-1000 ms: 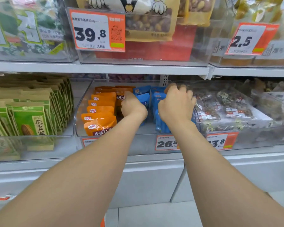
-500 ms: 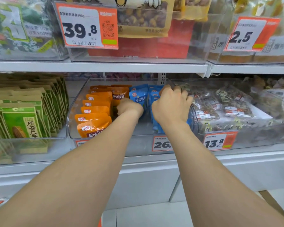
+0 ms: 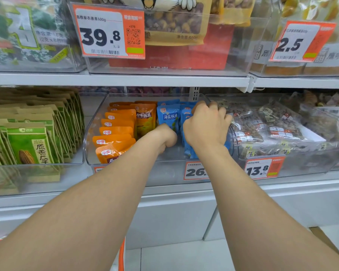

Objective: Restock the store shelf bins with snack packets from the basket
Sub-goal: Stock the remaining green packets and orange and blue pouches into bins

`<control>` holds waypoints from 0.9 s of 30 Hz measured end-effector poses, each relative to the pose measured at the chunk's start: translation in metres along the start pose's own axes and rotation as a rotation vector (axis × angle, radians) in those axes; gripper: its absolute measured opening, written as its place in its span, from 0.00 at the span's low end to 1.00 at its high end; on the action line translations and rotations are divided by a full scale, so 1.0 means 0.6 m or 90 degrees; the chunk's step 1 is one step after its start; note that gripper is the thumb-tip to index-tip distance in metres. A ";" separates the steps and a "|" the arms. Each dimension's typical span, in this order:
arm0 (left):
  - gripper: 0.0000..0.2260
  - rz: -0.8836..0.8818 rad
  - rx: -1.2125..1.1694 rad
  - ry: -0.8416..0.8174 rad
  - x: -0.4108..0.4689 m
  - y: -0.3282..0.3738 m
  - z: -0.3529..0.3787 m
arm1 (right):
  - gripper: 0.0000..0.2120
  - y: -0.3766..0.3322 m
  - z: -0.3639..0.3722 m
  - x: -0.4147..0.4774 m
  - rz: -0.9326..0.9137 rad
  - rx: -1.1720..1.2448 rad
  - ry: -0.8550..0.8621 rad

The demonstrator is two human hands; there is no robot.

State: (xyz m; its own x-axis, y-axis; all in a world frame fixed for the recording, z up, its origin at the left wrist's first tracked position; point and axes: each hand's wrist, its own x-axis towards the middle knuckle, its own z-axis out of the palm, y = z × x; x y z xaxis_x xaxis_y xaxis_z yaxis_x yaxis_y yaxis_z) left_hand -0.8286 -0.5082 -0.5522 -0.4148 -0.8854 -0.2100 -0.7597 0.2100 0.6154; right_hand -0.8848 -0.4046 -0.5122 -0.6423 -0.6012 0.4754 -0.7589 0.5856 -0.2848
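Your right hand inside the clear shelf bin, fingers curled over the standing blue packets, your left hand dipped between them and the orange packets, its fingers hidden, grip impossible to tell

Bin: we see a clear plastic bin on the middle shelf, open on top, with two rows inside.
Orange packets: the orange packets stand upright in the left row, one behind another.
Blue packets: the blue packets stand in the right row, and the right hand curls its fingers over their tops.
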 end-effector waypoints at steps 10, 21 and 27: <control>0.21 0.186 -0.031 0.074 -0.059 -0.021 -0.047 | 0.15 -0.029 -0.042 -0.031 -0.073 0.009 0.023; 0.08 0.524 0.084 0.351 -0.260 -0.146 -0.173 | 0.13 -0.119 -0.139 -0.148 -0.074 0.201 -0.039; 0.05 0.433 0.141 0.380 -0.353 -0.306 -0.190 | 0.13 -0.190 -0.132 -0.281 -0.224 0.059 -0.274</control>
State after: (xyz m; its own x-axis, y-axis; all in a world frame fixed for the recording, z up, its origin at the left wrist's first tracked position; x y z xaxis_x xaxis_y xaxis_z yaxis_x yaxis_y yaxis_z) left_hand -0.5443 -0.4065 -0.5342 -0.5262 -0.5966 0.6059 -0.5521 0.7817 0.2903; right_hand -0.6818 -0.3271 -0.4940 -0.3199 -0.9306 0.1777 -0.9289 0.2711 -0.2521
